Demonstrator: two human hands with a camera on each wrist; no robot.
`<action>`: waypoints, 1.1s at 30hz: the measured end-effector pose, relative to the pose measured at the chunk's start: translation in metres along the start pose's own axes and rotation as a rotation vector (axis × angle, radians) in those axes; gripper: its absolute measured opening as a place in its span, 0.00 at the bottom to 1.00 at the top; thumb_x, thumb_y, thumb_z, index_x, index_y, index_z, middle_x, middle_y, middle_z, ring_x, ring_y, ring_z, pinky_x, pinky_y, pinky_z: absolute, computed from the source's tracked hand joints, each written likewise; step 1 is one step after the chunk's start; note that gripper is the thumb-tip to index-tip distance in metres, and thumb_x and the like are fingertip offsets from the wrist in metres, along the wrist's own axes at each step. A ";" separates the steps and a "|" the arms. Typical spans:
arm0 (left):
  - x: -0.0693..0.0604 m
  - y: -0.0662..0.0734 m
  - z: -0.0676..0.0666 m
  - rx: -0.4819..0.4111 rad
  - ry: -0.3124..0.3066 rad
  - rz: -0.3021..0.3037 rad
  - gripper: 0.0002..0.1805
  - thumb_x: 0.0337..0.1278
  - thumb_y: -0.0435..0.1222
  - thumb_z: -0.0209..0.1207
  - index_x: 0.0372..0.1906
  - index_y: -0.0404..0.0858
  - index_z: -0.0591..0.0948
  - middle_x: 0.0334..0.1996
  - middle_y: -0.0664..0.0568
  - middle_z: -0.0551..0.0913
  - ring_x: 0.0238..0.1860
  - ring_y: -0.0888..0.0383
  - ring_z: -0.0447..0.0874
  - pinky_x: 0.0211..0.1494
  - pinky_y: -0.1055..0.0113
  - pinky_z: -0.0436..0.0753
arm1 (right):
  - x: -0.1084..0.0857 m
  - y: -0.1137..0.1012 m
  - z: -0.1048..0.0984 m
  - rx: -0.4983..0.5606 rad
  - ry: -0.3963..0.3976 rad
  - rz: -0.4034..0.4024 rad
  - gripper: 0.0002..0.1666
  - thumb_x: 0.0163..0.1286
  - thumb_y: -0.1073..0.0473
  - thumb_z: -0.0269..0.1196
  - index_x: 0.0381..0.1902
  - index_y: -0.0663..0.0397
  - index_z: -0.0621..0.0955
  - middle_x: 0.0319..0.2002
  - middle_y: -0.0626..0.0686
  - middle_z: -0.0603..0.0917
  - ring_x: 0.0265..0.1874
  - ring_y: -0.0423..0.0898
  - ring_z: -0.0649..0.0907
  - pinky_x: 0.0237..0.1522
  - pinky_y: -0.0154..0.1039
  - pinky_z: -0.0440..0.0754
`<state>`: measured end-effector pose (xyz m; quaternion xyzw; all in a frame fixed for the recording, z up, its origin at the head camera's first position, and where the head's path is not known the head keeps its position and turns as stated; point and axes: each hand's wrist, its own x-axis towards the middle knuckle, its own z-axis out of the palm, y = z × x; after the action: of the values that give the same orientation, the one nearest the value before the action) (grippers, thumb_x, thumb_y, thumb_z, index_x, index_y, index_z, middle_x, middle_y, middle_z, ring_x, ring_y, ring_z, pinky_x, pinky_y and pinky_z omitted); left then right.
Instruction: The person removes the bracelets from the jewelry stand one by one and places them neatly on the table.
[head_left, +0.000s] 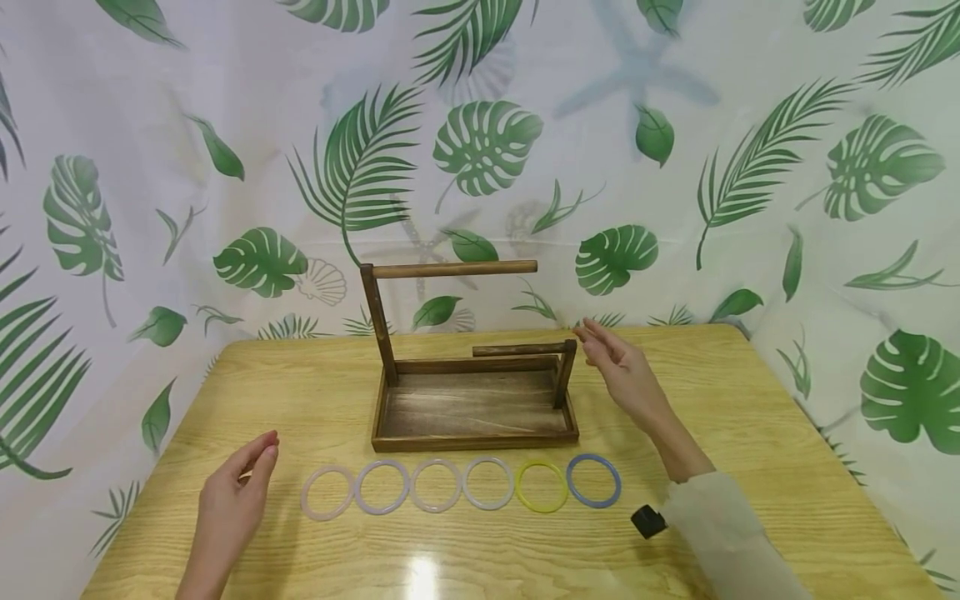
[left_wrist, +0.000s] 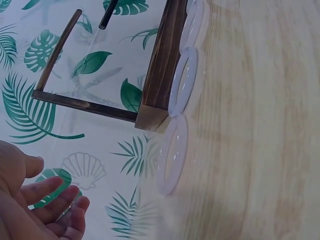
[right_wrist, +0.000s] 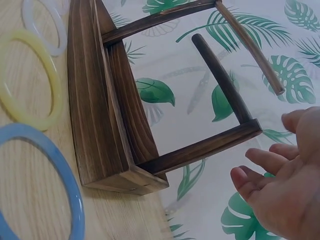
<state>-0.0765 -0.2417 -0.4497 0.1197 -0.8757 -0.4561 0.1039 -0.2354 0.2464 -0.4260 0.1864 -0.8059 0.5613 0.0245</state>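
A dark wooden bangle stand (head_left: 476, 442) has a tray base, a tall arm on the left and a short arm on the right. In front of it, a row of bangles lies flat: several pale ones, including a pale pink bangle (head_left: 327, 518) at the left end, then a yellow bangle (head_left: 542, 509) and a blue bangle (head_left: 594, 505). My left hand (head_left: 232, 492) hovers left of the row, fingers loosely bent, holding nothing. Beside the short arm's post is my right hand (head_left: 622, 367), relaxed and apart from the wood in the right wrist view; it holds nothing.
The wooden table (head_left: 300, 567) carries the stand and bangles. Behind it hangs a white leaf-print cloth (head_left: 525, 50), close to the table's back edge. A small black object (head_left: 648, 522) shows at the right sleeve's cuff.
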 end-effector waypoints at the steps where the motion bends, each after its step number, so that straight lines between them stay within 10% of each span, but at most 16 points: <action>1: 0.001 0.001 -0.001 0.000 -0.001 0.010 0.29 0.83 0.49 0.47 0.72 0.32 0.74 0.67 0.38 0.78 0.62 0.41 0.79 0.43 0.88 0.71 | 0.000 0.000 -0.001 0.012 -0.010 0.001 0.35 0.87 0.48 0.47 0.83 0.54 0.56 0.77 0.59 0.66 0.73 0.59 0.69 0.72 0.58 0.66; 7: 0.005 0.005 -0.004 0.035 -0.027 0.085 0.32 0.84 0.50 0.44 0.78 0.35 0.66 0.74 0.32 0.67 0.59 0.32 0.77 0.47 0.56 0.84 | -0.005 -0.003 -0.008 0.032 -0.089 -0.023 0.37 0.88 0.47 0.41 0.85 0.52 0.45 0.82 0.56 0.53 0.80 0.54 0.54 0.78 0.53 0.53; 12: 0.011 0.009 -0.003 0.035 -0.030 0.218 0.32 0.84 0.46 0.47 0.79 0.32 0.62 0.77 0.31 0.59 0.70 0.27 0.63 0.62 0.28 0.71 | -0.008 -0.003 -0.013 -0.031 -0.106 -0.056 0.37 0.88 0.47 0.37 0.85 0.52 0.41 0.83 0.55 0.46 0.81 0.53 0.46 0.78 0.59 0.47; 21: 0.020 0.019 -0.002 0.045 -0.038 0.403 0.36 0.80 0.43 0.52 0.82 0.32 0.55 0.81 0.31 0.47 0.80 0.30 0.39 0.71 0.22 0.43 | -0.015 -0.009 -0.017 -0.264 -0.064 -0.130 0.36 0.88 0.43 0.33 0.85 0.45 0.42 0.84 0.53 0.40 0.82 0.55 0.39 0.78 0.63 0.38; 33: 0.029 0.035 -0.006 0.246 0.011 0.489 0.38 0.80 0.48 0.51 0.82 0.34 0.57 0.82 0.33 0.46 0.81 0.33 0.36 0.66 0.19 0.48 | -0.017 -0.024 -0.015 -0.556 -0.051 -0.239 0.44 0.85 0.39 0.44 0.85 0.50 0.42 0.84 0.57 0.41 0.82 0.57 0.37 0.76 0.70 0.40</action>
<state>-0.1060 -0.2361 -0.4156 -0.0810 -0.9268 -0.3071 0.2002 -0.2142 0.2578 -0.4031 0.2802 -0.9014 0.3074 0.1206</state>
